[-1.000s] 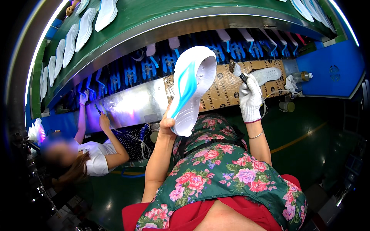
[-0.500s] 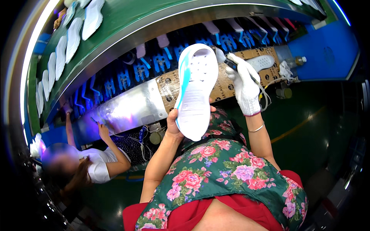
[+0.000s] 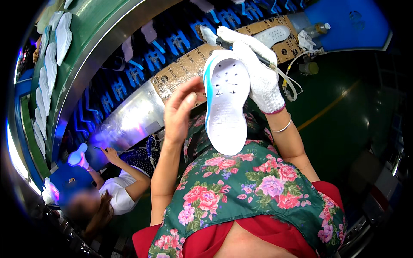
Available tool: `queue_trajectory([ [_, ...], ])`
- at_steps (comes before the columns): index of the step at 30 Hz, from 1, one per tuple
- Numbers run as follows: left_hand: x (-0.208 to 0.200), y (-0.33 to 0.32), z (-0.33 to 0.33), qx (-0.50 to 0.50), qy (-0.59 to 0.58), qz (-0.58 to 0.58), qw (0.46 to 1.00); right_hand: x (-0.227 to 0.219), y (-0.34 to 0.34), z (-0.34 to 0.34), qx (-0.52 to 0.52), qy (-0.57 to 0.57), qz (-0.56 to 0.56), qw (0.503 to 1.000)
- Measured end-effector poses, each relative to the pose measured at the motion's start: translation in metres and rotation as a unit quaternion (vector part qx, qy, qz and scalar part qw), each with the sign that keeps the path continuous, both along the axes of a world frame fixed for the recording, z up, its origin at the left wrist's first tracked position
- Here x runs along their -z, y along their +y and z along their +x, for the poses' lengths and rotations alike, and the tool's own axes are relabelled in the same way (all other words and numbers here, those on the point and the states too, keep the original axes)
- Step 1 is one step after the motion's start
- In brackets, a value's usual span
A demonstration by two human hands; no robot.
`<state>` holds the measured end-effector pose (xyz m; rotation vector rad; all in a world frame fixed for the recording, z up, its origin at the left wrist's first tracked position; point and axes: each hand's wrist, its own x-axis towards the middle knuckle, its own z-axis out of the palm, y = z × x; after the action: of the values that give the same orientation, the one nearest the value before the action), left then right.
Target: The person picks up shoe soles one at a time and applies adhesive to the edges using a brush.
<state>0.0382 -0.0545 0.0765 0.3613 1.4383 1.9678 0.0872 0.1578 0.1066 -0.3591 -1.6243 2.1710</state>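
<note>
A white shoe sole [image 3: 228, 109] with a light-blue band along its left side is upright in front of my apron, its holed inner face toward me. My right hand [image 3: 258, 64], in a white knitted glove, grips a brush [image 3: 209, 35] with a black handle and a thin hose. The same hand is against the sole's upper right edge and appears to hold it up; its thumb side is partly hidden. To the left of the sole, my bare left hand [image 3: 180, 109] has its fingers apart, close to the sole's edge and holding nothing.
Another white sole [image 3: 273, 36] lies on the cardboard-covered ledge [image 3: 172, 86]. Behind it runs a row of blue holders [image 3: 176, 41]. Several soles [image 3: 50, 71] lie on the green conveyor [image 3: 92, 26]. A co-worker [image 3: 122, 185] at lower left holds a sole [image 3: 77, 155]. A bottle [image 3: 320, 28] stands at right.
My left hand has let go of the sole and moved left, its fingers opening. My right hand with the brush has come left against the sole. The co-worker's sole has come into view.
</note>
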Motion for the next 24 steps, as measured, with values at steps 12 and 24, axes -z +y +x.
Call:
queue_trajectory([
  [12,-0.055,0.019,-0.022,-0.119,0.429,-0.153,0.882,-0.008,-0.005,-0.007,-0.019,0.007,0.05,0.999],
  [24,-0.067,0.007,-0.017,-0.12,0.556,-0.229,0.79,-0.011,-0.016,-0.009,0.001,0.071,0.136,0.988],
])
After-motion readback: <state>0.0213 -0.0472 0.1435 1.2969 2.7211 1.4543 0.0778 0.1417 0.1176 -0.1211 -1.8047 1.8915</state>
